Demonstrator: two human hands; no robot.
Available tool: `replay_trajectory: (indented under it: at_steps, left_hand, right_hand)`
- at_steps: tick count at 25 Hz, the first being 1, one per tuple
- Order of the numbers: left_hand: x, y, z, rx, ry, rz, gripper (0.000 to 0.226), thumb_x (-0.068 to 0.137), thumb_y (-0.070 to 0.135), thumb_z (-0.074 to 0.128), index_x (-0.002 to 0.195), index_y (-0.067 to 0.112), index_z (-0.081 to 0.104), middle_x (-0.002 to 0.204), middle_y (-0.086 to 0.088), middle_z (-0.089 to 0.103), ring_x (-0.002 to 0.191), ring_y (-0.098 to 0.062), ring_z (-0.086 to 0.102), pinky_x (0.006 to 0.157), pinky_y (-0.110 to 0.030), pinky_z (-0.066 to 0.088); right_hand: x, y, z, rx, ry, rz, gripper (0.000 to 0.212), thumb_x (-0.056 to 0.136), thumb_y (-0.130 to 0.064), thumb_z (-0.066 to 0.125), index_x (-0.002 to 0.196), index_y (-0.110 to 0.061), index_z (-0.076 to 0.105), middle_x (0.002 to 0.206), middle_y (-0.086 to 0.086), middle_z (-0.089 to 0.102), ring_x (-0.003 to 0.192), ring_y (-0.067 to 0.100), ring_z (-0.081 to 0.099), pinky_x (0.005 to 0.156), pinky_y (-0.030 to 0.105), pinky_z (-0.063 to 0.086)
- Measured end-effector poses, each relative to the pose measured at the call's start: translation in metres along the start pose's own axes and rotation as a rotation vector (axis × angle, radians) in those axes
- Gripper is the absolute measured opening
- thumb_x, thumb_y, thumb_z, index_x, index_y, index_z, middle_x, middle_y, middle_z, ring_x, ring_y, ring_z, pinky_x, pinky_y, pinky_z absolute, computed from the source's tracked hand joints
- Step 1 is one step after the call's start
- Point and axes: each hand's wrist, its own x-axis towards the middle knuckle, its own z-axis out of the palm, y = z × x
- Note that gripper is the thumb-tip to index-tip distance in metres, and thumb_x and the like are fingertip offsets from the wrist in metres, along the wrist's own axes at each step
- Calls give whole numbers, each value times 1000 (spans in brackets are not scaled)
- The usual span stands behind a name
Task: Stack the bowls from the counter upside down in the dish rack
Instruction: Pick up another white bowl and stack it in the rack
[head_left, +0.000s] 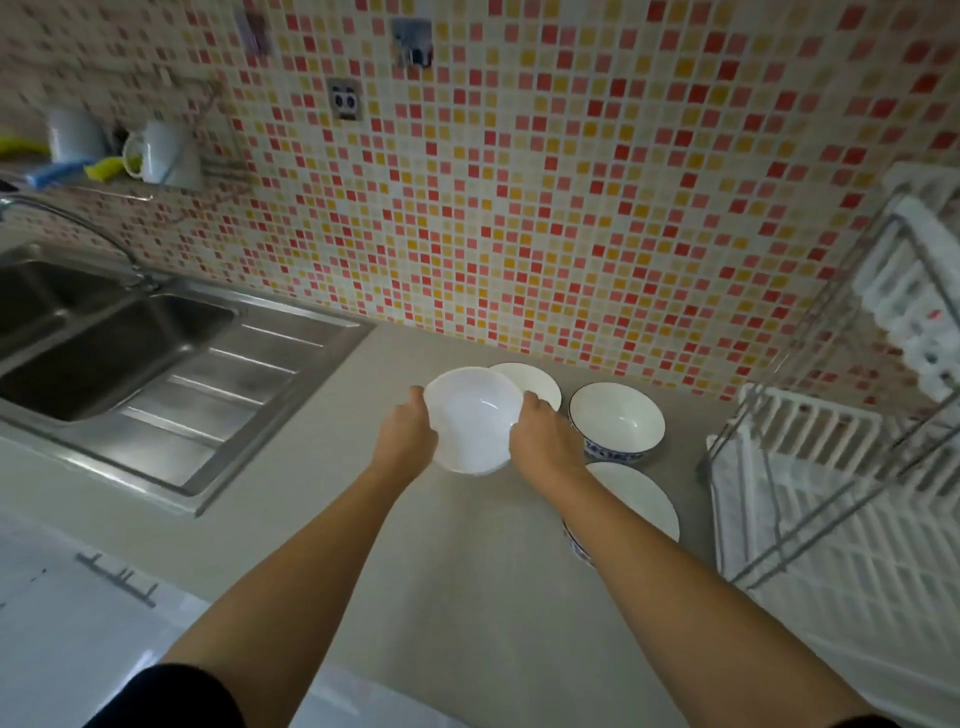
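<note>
The white bowl (475, 418) looks like glossy glazed ceramic, with a bright glint inside. Just right of it, the blue-patterned bowl (616, 421) has the same smooth sheen. Beneath it the counter (441, 545) is matt, pale grey and smooth. Left of the bowl, the sink (156, 358) is brushed metal (softly reflective). Far right, the dish rack (831, 519) pairs white plastic slats with shiny metal rods.

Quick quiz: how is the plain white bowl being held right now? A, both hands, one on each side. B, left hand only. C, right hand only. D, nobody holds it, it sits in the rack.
A: the left hand and right hand grip opposite rims of the bowl, above the counter.
</note>
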Motion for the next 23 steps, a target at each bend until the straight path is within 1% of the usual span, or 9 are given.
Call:
replay_trajectory:
  at_steps: [4, 6, 8, 11, 14, 16, 19, 21, 23]
  left_hand:
    - [-14, 68, -60, -122, 264, 210, 36, 96, 16, 43, 131, 10, 38, 112, -17, 64, 90, -33, 62, 69, -38, 48]
    - [-25, 104, -78, -210, 359, 312, 40, 97, 15, 46, 135, 13, 37, 111, -13, 64, 89, -28, 61, 75, -41, 53]
    - [-39, 149, -97, -358, 475, 407, 43, 96, 15, 47, 138, 16, 36, 110, -6, 63, 90, -22, 60, 82, -40, 55]
    - [-55, 202, -111, -541, 596, 535, 39, 98, 18, 43, 137, 19, 38, 104, 3, 56, 86, -14, 57, 76, -33, 57]
    - [-79, 246, -109, -631, 501, 728, 36, 99, 36, 31, 128, 19, 42, 99, 6, 59, 78, -10, 61, 58, -20, 52]
    - [-94, 273, -108, -677, 386, 834, 42, 94, 46, 23, 115, 20, 48, 89, 9, 61, 75, -8, 63, 62, -26, 53]
    - [-105, 303, -105, -804, 133, 868, 49, 88, 60, 16, 103, 28, 49, 95, -2, 65, 83, -18, 69, 74, -35, 60]
    - [-114, 324, -101, -719, 31, 897, 56, 84, 67, 14, 111, 31, 47, 98, -1, 64, 83, -16, 67, 70, -33, 60]
    - [-123, 345, -89, -565, -25, 970, 56, 83, 66, 17, 123, 37, 44, 97, 8, 64, 80, -7, 63, 62, -21, 52]
  right_hand:
    - [-8, -4, -80, 241, 256, 12, 41, 96, -18, 42, 135, -8, 34, 129, 13, 50, 108, 31, 56, 78, 39, 51]
    - [-15, 3, -127, 355, 328, 45, 42, 97, -23, 43, 134, -8, 34, 129, 12, 51, 106, 29, 57, 75, 34, 50]
    - [-22, 16, -185, 438, 427, 47, 38, 98, -24, 40, 132, -7, 38, 123, 14, 56, 101, 28, 59, 70, 33, 49]
    - [-41, 37, -253, 408, 556, 12, 33, 100, -20, 34, 127, -6, 49, 115, 15, 62, 97, 29, 61, 73, 33, 49]
    - [-69, 79, -296, 276, 723, -42, 34, 100, -17, 35, 130, -9, 49, 115, 14, 64, 99, 29, 61, 76, 31, 47]
    - [-86, 115, -315, 262, 790, -110, 39, 100, -15, 35, 139, -14, 43, 123, 12, 61, 105, 28, 59, 84, 33, 49]
    - [-108, 160, -332, 227, 811, -236, 47, 99, -12, 39, 145, -21, 32, 139, 8, 50, 119, 26, 52, 95, 37, 46]
    - [-117, 187, -342, 170, 778, -351, 53, 97, -8, 44, 145, -25, 28, 139, 8, 48, 114, 26, 54, 88, 40, 48]
    - [-124, 215, -352, 137, 704, -477, 57, 96, -9, 45, 143, -33, 21, 136, 4, 46, 106, 19, 53, 80, 37, 50]
